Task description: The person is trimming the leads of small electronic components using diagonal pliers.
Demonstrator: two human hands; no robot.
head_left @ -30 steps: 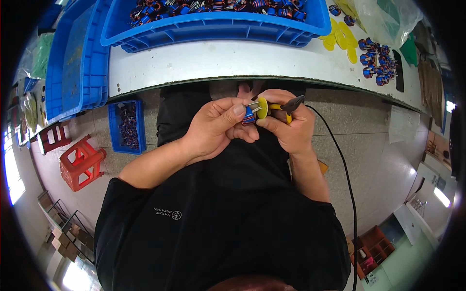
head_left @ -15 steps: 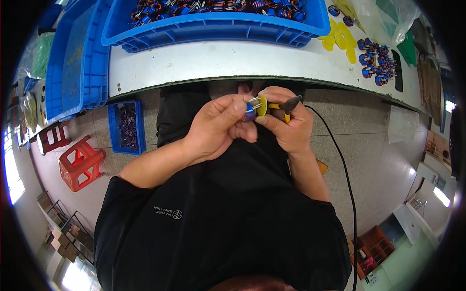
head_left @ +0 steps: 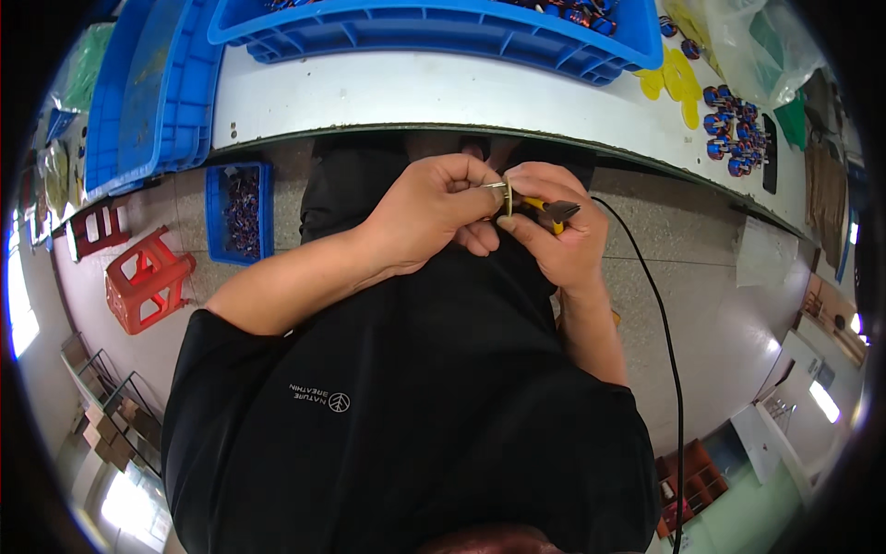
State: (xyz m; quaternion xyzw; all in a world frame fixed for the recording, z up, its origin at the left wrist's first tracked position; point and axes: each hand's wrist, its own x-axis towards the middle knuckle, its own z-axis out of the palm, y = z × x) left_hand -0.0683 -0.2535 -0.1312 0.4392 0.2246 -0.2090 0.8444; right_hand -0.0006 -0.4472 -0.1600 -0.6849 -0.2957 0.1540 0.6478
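White table (head_left: pixel 415 97) runs across the far side, carrying a blue crate (head_left: pixel 443 28). Just near of its edge, over the lap, the left hand (head_left: pixel 429 217) pinches a small part (head_left: pixel 506 196), perhaps a coil, in a closed grip. The right hand (head_left: pixel 554 240), touching it, clasps yellow-handled pliers (head_left: pixel 546 212).

pretty bright and even overall, windows blow out at the left and bottom edges, heavy fisheye bending near the rim
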